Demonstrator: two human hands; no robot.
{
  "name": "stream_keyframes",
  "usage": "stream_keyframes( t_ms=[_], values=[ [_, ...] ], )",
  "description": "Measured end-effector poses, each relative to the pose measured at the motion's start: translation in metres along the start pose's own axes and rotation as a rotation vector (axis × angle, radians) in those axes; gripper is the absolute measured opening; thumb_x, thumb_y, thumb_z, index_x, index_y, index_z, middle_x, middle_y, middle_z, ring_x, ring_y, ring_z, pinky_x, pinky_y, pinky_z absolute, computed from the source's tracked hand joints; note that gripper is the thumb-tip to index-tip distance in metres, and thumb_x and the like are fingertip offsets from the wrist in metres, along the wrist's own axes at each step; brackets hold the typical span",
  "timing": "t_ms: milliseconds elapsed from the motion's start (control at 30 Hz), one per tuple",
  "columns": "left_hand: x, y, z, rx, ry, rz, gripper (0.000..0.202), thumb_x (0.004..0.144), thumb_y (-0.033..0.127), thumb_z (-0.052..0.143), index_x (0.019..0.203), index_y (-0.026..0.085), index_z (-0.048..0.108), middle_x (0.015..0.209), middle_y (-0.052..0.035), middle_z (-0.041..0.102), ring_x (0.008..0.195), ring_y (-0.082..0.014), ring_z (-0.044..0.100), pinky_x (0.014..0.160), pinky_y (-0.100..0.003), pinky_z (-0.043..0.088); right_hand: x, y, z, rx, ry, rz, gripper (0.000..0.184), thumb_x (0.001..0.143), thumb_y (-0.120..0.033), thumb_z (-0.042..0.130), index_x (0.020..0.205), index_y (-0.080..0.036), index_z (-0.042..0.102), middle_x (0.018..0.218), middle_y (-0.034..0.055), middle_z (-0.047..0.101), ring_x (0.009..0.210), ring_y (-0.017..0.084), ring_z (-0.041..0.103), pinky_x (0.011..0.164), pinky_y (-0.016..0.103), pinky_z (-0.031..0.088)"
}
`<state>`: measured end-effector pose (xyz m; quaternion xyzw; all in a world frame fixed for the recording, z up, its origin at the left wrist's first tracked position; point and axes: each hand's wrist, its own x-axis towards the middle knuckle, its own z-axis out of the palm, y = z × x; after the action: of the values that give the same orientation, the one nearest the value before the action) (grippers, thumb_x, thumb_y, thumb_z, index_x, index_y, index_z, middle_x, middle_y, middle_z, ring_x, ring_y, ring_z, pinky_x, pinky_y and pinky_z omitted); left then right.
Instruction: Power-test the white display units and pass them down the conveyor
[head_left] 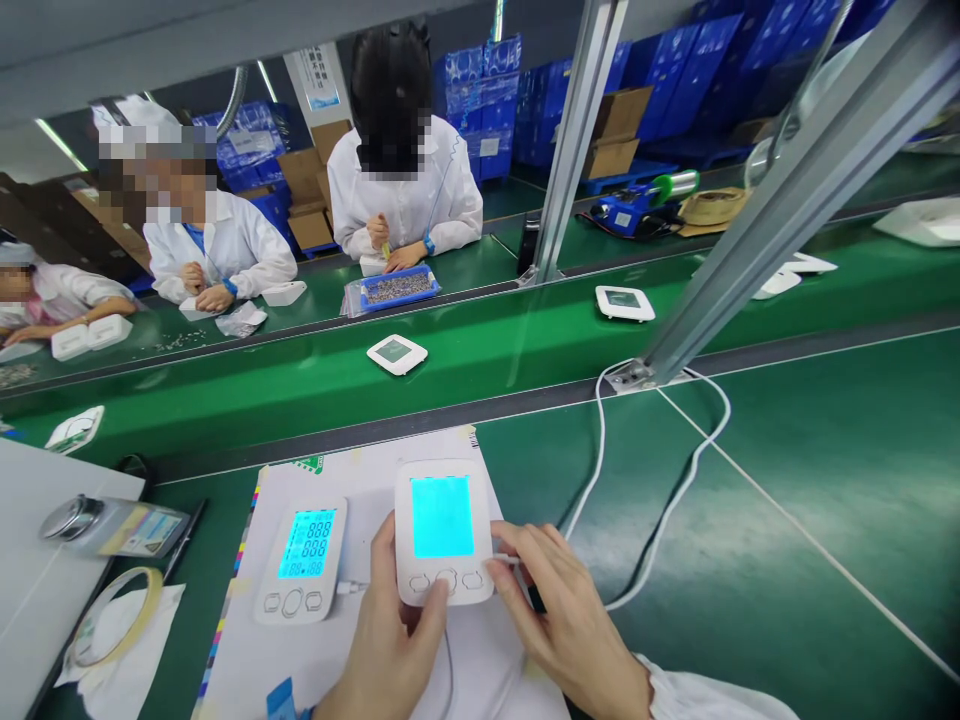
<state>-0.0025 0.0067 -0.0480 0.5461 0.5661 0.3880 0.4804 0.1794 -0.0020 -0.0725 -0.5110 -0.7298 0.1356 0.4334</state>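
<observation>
My left hand (397, 625) grips a white blood pressure monitor (405, 490) by its left side and lower edge, thumb on the middle button. Its screen glows plain blue, with no digits that I can make out. At the monitor's right side, my right hand (559, 590) is closed, thumb and fingers pinching a white cable plug (507, 558) against the edge. A second monitor (289, 605) lies to the left on a white sheet (360, 660), its lit blue screen showing digits. Another white plug (351, 588) sits at that monitor's right side.
A green conveyor belt (480, 355) runs across, carrying several monitors. Metal posts (574, 140) rise beyond the bench. A white cable (667, 530) loops at right. Left are a bottle (124, 525) and a tape roll (154, 600). Co-workers (405, 200) sit opposite near a blue tray (399, 290).
</observation>
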Motion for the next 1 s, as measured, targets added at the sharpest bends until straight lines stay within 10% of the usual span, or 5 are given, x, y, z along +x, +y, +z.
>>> stream_keyframes(
  t_ms=[667, 867, 1000],
  values=[
    [0.0037, -0.0014, -0.0008, -0.106, -0.053, 0.008, 0.069, 0.093, 0.046, 0.064, 0.151, 0.025, 0.034, 0.14, -0.0122, 0.058, 0.127, -0.031, 0.057, 0.09, -0.036, 0.058, 0.0016, -0.0017, -0.0017, 0.002, 0.056, 0.004, 0.015, 0.101, -0.014, 0.047, 0.112, -0.021, 0.055, 0.08, 0.0021, 0.067, 0.064, 0.021, 0.061, 0.067, 0.035, 0.048],
    [-0.0015, -0.0012, -0.0073, -0.127, -0.186, -0.065, 0.065, 0.101, 0.051, 0.05, 0.156, 0.028, 0.023, 0.068, 0.0046, 0.055, 0.056, -0.0142, 0.049, 0.052, -0.023, 0.048, 0.0009, -0.0003, -0.0011, -0.002, 0.037, 0.019, 0.016, 0.102, -0.014, 0.046, 0.114, -0.02, 0.053, 0.082, 0.0038, 0.066, 0.068, 0.022, 0.06, 0.071, 0.038, 0.048],
    [-0.0036, -0.0007, -0.0089, -0.165, -0.207, -0.046, 0.061, 0.103, 0.05, 0.045, 0.156, 0.031, 0.021, 0.066, 0.0057, 0.048, 0.055, -0.0123, 0.043, 0.049, -0.02, 0.042, 0.0001, 0.0, -0.001, 0.01, 0.036, 0.015, 0.019, 0.103, -0.014, 0.045, 0.119, -0.021, 0.051, 0.084, 0.0041, 0.066, 0.07, 0.022, 0.061, 0.07, 0.038, 0.048]
  ],
)
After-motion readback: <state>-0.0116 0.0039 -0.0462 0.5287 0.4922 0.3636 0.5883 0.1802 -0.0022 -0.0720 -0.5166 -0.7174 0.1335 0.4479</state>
